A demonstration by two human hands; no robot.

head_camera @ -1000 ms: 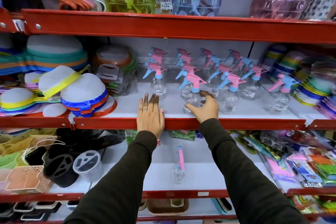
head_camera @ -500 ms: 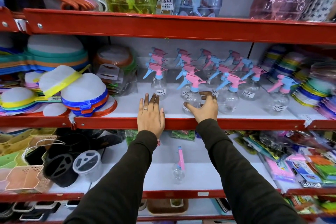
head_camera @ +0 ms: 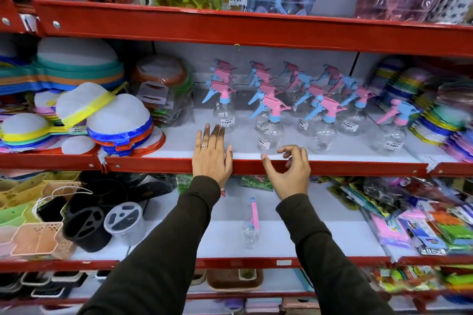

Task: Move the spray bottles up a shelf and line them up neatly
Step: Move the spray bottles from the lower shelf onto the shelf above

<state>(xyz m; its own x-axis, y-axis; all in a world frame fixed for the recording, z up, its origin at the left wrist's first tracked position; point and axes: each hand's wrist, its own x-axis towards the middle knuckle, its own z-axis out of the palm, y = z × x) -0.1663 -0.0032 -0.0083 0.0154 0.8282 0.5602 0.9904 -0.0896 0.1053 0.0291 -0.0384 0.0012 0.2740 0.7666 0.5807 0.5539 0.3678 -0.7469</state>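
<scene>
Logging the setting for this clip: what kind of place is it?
Most likely a household-goods shop aisle. Red metal shelving holds many identical spray bottles with barcode price stickers, beside stacks of coloured sieves and packaged goods on the shelf below.

L hand (head_camera: 211, 158) flat; R hand (head_camera: 289, 172) open, empty.

sleeves (head_camera: 163, 250): long, dark brown-olive, both arms | left hand (head_camera: 211, 158): ring, one finger

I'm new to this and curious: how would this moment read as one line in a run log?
left hand: flat on middle shelf | right hand: open, empty, near front spray bottle | one bottle on the shelf below
</scene>
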